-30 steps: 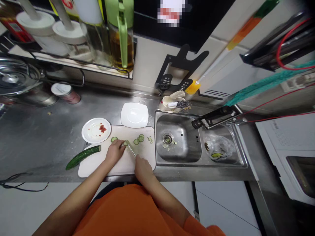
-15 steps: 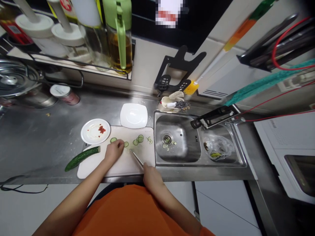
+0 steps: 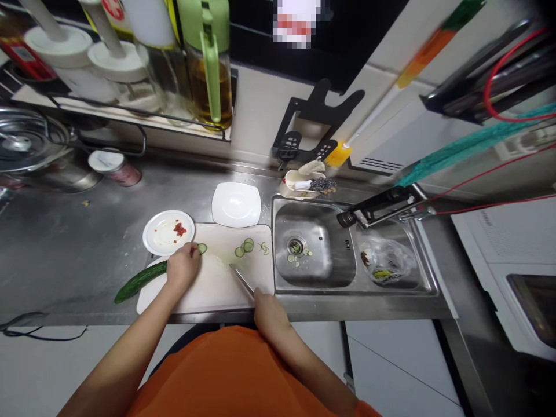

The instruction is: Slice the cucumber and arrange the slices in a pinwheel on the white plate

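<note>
On the white cutting board (image 3: 217, 292), my left hand (image 3: 182, 269) has its fingers pinched at the edge of a round cucumber slice (image 3: 202, 248). The fingertips partly cover that slice. A dark green cucumber (image 3: 141, 282) lies across the board's left edge, its cut end behind my left hand. My right hand (image 3: 270, 313) grips a knife (image 3: 243, 280), its blade slanting up and left over the board. Several more slices (image 3: 244, 247) and thin cucumber shreds (image 3: 264, 248) rest on the right part of the board.
A small plate with red bits (image 3: 161, 233) and a white square plate (image 3: 236, 204) stand behind the board. To the right is a steel sink (image 3: 330, 266) with cucumber scraps around its drain. A seasoning rack (image 3: 174, 123) hangs above at the left.
My left hand has moved left across the board, and the slice that was by its fingertips no longer shows in its former spot. The right hand and knife have hardly moved.
</note>
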The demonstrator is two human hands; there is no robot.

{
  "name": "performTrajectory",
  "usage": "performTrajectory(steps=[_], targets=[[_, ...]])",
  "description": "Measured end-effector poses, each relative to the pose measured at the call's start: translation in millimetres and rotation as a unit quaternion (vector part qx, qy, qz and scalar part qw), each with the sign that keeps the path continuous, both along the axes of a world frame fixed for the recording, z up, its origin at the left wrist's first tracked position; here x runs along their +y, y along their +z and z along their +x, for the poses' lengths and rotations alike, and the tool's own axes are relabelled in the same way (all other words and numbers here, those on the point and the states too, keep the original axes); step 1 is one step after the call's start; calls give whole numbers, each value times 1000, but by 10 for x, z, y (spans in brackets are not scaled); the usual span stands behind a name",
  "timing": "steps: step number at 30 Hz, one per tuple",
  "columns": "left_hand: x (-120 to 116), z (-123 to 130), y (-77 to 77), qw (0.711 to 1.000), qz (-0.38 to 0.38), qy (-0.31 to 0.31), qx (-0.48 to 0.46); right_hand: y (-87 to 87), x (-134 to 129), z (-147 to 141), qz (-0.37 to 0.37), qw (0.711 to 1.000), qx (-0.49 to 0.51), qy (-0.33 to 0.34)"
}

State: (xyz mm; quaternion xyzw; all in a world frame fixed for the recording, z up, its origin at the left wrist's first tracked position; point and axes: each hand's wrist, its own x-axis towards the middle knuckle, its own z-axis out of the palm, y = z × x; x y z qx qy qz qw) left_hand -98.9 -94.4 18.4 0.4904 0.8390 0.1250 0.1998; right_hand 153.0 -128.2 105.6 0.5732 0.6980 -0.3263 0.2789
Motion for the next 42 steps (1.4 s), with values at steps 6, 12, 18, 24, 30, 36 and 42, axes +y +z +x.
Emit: performTrajectory(steps=[6, 12, 18, 24, 30, 36, 42], targets=[[23, 36, -62, 997, 67, -43, 8, 18, 4, 4, 0, 1000, -4, -4], [206, 391, -108, 976, 91, -171, -102, 39, -6, -6, 0, 1000, -2, 0], [352, 684, -118, 959, 22, -246, -140, 43, -12, -18, 6, 1000, -8, 4], [366, 705, -82, 959, 26, -230, -163, 82, 2, -14, -3, 1000, -2, -1], [365, 744, -4, 963, 6, -203, -179, 69, 14, -5, -7, 1000, -2, 4], [303, 597, 33, 972, -15, -142, -184, 16, 4, 20, -2, 1000, 0, 8], [258, 344, 26, 982, -28, -145, -121, -7, 7, 45, 0, 1000, 6, 7]])
